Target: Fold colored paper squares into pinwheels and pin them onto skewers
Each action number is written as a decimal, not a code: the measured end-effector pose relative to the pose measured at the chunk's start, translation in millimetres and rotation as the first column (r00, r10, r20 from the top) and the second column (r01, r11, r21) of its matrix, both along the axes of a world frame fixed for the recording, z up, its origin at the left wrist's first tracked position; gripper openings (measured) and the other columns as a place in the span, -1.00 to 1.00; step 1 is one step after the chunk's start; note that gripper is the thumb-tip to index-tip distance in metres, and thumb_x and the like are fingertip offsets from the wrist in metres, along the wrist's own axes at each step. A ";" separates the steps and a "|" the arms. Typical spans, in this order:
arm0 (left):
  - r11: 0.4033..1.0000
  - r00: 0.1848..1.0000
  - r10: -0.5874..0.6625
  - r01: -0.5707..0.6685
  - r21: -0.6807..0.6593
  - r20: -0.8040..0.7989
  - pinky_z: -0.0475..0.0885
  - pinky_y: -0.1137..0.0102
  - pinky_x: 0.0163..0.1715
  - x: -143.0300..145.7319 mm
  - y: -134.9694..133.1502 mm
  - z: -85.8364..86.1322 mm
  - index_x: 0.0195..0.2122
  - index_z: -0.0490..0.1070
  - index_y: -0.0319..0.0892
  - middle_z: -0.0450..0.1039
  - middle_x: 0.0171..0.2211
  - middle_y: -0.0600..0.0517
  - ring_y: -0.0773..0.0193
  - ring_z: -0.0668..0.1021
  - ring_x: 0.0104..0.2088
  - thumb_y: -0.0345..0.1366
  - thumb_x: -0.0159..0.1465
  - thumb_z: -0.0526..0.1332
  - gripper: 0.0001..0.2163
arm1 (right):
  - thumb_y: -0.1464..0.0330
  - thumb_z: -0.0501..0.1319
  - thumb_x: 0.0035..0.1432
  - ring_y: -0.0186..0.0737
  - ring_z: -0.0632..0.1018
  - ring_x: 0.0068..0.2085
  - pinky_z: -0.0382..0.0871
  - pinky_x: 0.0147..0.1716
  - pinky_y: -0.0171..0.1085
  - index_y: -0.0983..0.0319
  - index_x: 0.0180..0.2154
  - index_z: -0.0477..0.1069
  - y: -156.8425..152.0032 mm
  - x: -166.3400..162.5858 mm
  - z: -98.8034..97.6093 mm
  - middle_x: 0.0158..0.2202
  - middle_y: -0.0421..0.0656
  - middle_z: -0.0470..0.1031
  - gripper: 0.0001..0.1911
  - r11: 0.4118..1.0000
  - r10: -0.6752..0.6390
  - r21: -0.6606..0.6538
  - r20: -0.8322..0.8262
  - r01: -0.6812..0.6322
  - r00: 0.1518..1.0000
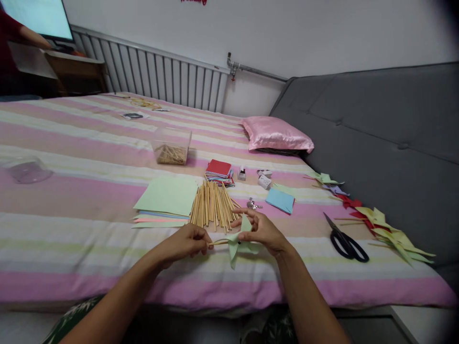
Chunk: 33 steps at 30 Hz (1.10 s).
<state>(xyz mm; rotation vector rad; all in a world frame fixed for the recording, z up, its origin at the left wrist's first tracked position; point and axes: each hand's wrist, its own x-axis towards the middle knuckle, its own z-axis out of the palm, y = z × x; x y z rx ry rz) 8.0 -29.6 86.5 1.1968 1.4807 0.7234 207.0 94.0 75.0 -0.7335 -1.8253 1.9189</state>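
Observation:
A light green paper pinwheel [234, 244] on a thin wooden stick [220, 241] lies between my hands, just above the bed's front part. My left hand [193, 241] is closed around the stick's left end. With thumb and fingers, my right hand [260, 230] grips the pinwheel's folded blades; a small dark dot shows at its centre. Right behind the hands a fan of loose wooden sticks [213, 203] is spread out. Light green paper sheets [167, 196] lie stacked to their left, above sheets of other colours. Small shiny metal pieces [252, 204] are heaped beyond my right hand.
Black-handled scissors [346, 243] lie at right, before a row of finished pinwheels [380, 220]. Further back are red paper squares [218, 168], blue squares [280, 199], small boxes [264, 181], a clear tub [172, 143] and a pink pillow [278, 134]. Another person's arm [34, 37] shows far left.

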 end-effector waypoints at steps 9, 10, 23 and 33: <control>1.000 1.000 -0.016 0.016 0.008 0.021 0.13 0.49 -0.58 -0.2 0.1 -0.5 -0.45 0.50 -0.25 0.33 -0.59 0.10 0.40 0.30 -0.57 -0.32 0.02 0.15 -0.83 | 0.32 0.42 -0.24 -0.27 0.52 -0.40 0.39 -0.38 -0.26 0.23 -0.10 0.38 -4.4 -5.8 0.2 -0.31 -0.15 0.54 -0.43 0.997 0.027 0.073 0.088 -0.033 0.996; 1.000 0.999 -0.019 0.019 0.014 0.027 0.13 0.49 -0.58 -0.6 -0.1 -1.3 -0.45 0.49 -0.25 0.34 -0.58 0.10 0.39 0.30 -0.57 -0.32 0.02 0.14 -0.83 | 0.31 0.42 -0.23 -0.27 0.52 -0.40 0.38 -0.39 -0.26 0.22 -0.10 0.39 -4.4 -5.9 0.1 -0.31 -0.15 0.54 -0.44 0.996 0.026 0.083 0.093 -0.034 0.995; 1.000 0.999 -0.001 -0.001 0.029 0.045 0.08 0.49 -0.59 -0.5 -0.9 -1.5 -0.49 0.46 -0.24 0.30 -0.62 0.14 0.41 0.26 -0.61 -0.33 0.02 0.15 -0.87 | 0.29 0.42 -0.24 -0.34 0.42 -0.49 0.27 -0.51 -0.35 0.25 -0.23 0.48 -5.0 -9.1 -4.9 -0.47 -0.24 0.42 -0.57 0.992 -0.027 0.126 0.072 0.018 0.997; 1.000 1.000 -0.006 0.005 0.029 0.029 0.10 0.49 -0.58 -0.3 -0.3 1.1 -0.45 0.49 -0.25 0.32 -0.60 0.12 0.40 0.27 -0.59 -0.31 0.03 0.14 -0.83 | 0.29 0.44 -0.28 -0.31 0.48 -0.46 0.32 -0.47 -0.31 0.24 -0.24 0.47 -6.3 -11.2 -5.0 -0.40 -0.19 0.50 -0.54 0.996 -0.086 -0.005 0.021 0.086 0.996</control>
